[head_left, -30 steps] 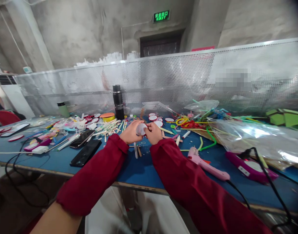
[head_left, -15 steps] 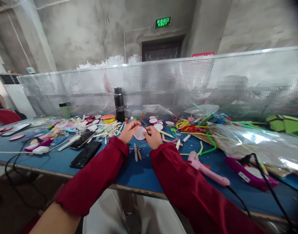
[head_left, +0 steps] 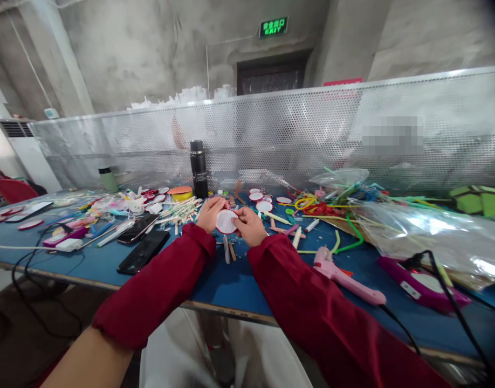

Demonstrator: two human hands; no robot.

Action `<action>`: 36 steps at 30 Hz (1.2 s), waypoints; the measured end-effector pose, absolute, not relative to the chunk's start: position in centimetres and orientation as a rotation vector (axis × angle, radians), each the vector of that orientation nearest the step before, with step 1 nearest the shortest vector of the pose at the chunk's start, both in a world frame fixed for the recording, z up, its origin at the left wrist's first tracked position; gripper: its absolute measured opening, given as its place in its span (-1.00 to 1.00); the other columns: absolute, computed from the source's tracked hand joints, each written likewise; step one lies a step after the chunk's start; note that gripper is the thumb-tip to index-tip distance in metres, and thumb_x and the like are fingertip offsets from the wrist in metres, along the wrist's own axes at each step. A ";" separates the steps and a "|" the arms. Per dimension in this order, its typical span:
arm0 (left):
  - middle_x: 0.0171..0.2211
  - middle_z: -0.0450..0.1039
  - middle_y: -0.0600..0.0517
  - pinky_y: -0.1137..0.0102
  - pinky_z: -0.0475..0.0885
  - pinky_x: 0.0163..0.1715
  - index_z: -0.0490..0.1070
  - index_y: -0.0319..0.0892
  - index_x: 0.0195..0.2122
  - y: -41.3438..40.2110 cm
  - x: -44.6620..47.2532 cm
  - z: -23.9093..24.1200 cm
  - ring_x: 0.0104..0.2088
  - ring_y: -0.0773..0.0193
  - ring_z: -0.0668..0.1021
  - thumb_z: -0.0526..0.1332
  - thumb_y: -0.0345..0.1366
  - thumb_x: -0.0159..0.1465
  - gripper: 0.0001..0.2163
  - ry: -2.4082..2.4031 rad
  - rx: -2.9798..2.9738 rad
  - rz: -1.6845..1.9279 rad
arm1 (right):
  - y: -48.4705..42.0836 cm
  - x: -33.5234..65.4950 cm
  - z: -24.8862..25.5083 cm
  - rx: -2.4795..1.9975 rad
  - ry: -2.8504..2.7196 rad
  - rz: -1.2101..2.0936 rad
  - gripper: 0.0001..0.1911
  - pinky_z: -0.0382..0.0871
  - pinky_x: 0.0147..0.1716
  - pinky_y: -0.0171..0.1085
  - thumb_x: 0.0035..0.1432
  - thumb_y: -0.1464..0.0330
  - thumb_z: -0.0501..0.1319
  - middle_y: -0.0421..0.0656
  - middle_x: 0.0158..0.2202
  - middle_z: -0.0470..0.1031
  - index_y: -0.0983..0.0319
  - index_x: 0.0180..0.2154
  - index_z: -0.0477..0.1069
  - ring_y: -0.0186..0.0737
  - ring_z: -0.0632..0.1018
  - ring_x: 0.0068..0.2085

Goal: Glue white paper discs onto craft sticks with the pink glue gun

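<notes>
Up beyond the white disc (head_left: 226, 221), "EXIT" sign (head_left: 274, 27)

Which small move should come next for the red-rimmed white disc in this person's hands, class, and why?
Probably a slight turn of the red-rimmed white disc, pressing along its rim: the right hand has its fingers at the right edge, and the left hand is against the left side.

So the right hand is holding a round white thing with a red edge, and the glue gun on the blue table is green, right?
Almost: the glue gun on the blue table is pink, not green, as the head view shows. The right hand does hold the round white thing with a red edge.
</notes>
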State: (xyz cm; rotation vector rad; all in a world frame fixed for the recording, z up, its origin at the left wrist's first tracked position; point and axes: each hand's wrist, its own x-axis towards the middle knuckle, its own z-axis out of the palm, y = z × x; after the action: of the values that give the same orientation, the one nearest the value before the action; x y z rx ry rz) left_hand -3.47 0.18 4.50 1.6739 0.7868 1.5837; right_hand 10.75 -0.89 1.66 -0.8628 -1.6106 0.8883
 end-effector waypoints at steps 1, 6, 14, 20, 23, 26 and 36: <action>-0.53 0.33 0.05 0.43 0.26 -0.44 0.34 -0.19 -0.56 0.1 -3.5 4.6 -0.49 0.36 0.35 0.17 -0.03 0.18 -0.67 0.782 1.676 1.590 | -0.9 10.7 1.7 -0.865 -1.612 0.893 -0.86 0.22 -0.68 -0.33 0.00 0.27 0.14 -0.36 -0.66 0.32 0.14 -0.36 0.22 -0.34 0.33 -0.70; -0.54 0.31 0.05 0.42 0.25 -0.45 0.33 -0.19 -0.57 -0.3 -3.4 4.9 -0.49 0.35 0.33 0.17 -0.07 0.17 -0.69 0.825 1.671 1.608 | -1.1 10.7 1.8 -0.877 -1.618 0.895 -0.86 0.22 -0.67 -0.33 0.01 0.27 0.12 -0.35 -0.65 0.32 0.14 -0.35 0.22 -0.34 0.34 -0.69; -0.53 0.30 0.05 0.40 0.24 -0.44 0.32 -0.18 -0.57 -0.1 -3.5 4.8 -0.49 0.34 0.32 0.15 -0.13 0.20 -0.71 0.829 1.705 1.621 | -1.1 10.6 1.7 -0.858 -1.612 0.871 -0.87 0.24 -0.67 -0.31 0.00 0.28 0.14 -0.35 -0.65 0.32 0.14 -0.37 0.21 -0.32 0.34 -0.69; -0.55 0.28 0.06 0.42 0.22 -0.45 0.30 -0.19 -0.58 -0.1 -3.5 4.8 -0.49 0.36 0.32 0.14 -0.15 0.22 -0.71 0.804 1.735 1.647 | -1.3 10.5 1.8 -0.858 -1.592 0.921 -0.88 0.20 -0.68 -0.34 0.00 0.30 0.14 -0.35 -0.65 0.33 0.14 -0.36 0.22 -0.35 0.32 -0.70; -0.55 0.28 0.07 0.43 0.21 -0.46 0.30 -0.20 -0.57 0.0 -3.5 4.7 -0.50 0.37 0.31 0.14 -0.14 0.21 -0.71 0.809 1.723 1.652 | -1.3 10.5 1.9 -0.844 -1.583 0.943 -0.87 0.18 -0.70 -0.35 -0.01 0.29 0.14 -0.35 -0.65 0.33 0.14 -0.36 0.22 -0.36 0.32 -0.70; -0.55 0.28 0.07 0.44 0.20 -0.47 0.31 -0.21 -0.56 0.1 -3.5 4.6 -0.50 0.38 0.31 0.13 -0.14 0.22 -0.71 0.811 1.720 1.647 | -1.2 10.5 1.9 -0.830 -1.574 0.948 -0.85 0.17 -0.71 -0.34 -0.02 0.29 0.15 -0.35 -0.65 0.32 0.14 -0.37 0.21 -0.36 0.31 -0.70; -0.56 0.27 0.08 0.44 0.20 -0.47 0.30 -0.21 -0.56 0.5 -3.6 4.4 -0.51 0.38 0.30 0.13 -0.13 0.23 -0.70 0.847 1.761 1.651 | -1.2 10.5 1.7 -0.827 -1.570 0.949 -0.84 0.16 -0.70 -0.32 -0.03 0.28 0.15 -0.36 -0.67 0.31 0.13 -0.37 0.20 -0.34 0.31 -0.71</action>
State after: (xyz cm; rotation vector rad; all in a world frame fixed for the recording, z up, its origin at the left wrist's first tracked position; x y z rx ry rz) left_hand -3.63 0.52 4.38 1.7608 0.8466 1.6509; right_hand 10.52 -1.20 1.72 -0.8265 -1.5701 0.9486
